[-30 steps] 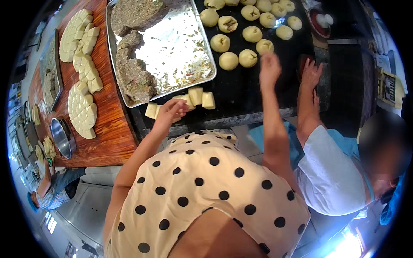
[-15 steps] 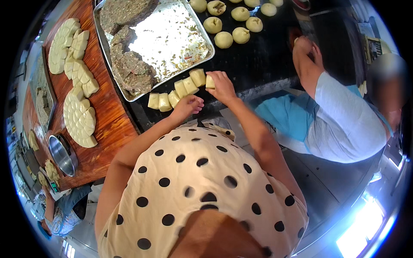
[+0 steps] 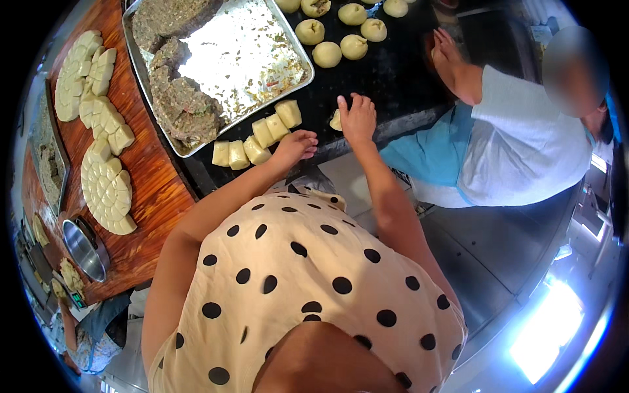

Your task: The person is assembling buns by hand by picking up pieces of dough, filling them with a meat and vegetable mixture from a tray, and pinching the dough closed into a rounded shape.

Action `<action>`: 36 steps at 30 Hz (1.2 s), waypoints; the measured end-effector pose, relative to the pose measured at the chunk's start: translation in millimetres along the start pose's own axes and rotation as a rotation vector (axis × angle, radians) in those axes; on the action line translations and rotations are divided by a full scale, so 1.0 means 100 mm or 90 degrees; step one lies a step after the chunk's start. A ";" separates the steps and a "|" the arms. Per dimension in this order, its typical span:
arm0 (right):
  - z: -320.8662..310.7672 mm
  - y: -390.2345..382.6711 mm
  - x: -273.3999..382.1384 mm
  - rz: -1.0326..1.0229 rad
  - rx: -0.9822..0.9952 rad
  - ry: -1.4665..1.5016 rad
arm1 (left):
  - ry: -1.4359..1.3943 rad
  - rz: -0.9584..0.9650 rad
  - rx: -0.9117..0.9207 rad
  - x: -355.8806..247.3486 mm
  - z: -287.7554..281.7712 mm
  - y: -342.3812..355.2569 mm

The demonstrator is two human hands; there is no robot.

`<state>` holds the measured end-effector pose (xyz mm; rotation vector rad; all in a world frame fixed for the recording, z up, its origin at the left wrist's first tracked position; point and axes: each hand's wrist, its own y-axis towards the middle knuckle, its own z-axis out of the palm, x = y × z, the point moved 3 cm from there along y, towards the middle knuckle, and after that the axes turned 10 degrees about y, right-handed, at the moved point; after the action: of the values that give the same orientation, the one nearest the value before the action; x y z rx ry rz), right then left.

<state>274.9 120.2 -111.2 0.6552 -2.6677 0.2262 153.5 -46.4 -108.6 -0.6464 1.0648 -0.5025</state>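
Both my hands are over the black worktop point(image 3: 400, 85). My right hand point(image 3: 358, 120) lies palm down with its fingers stretched away from me. A piece of pale dough point(image 3: 336, 120) shows at its thumb side, partly covered by the palm. My left hand point(image 3: 298, 145) is bent loosely beside a row of dough pieces point(image 3: 262, 133), fingers a little apart and nothing visible in them. These pieces are smooth, cut and shiny, and stand along the near edge of a metal tray point(image 3: 303, 80). The tray bears greyish-brown minced filling point(image 3: 187, 108).
Several round filled buns point(image 3: 327, 54) sit at the far side. On the left, scored dough slabs point(image 3: 105, 190) and a steel bowl point(image 3: 85, 249) rest on a wooden table point(image 3: 147, 216). A co-worker point(image 3: 517, 137) in a light top reaches in from the right. Another person point(image 3: 98, 334) stands at lower left.
My right hand has moved right, away from the row, with one dough piece, which now lies under its palm. My left hand stays near the row. The co-worker's arm has shifted, and the view has turned slightly.
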 end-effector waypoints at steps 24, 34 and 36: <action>0.54 0.35 0.19 -0.068 0.006 -0.041 | -0.170 -0.066 -0.054 -0.30 0.02 0.05; 0.57 0.44 0.27 -0.014 -0.080 -0.050 | -0.169 -0.038 -0.031 0.04 -0.03 -0.20; 0.61 0.50 0.21 -0.011 -0.092 -0.051 | -0.139 -0.021 0.008 0.05 0.01 -0.26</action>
<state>214.7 140.6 -161.8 0.6536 -2.7216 0.0024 154.2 -68.0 -93.5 -0.6911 0.8463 -0.4557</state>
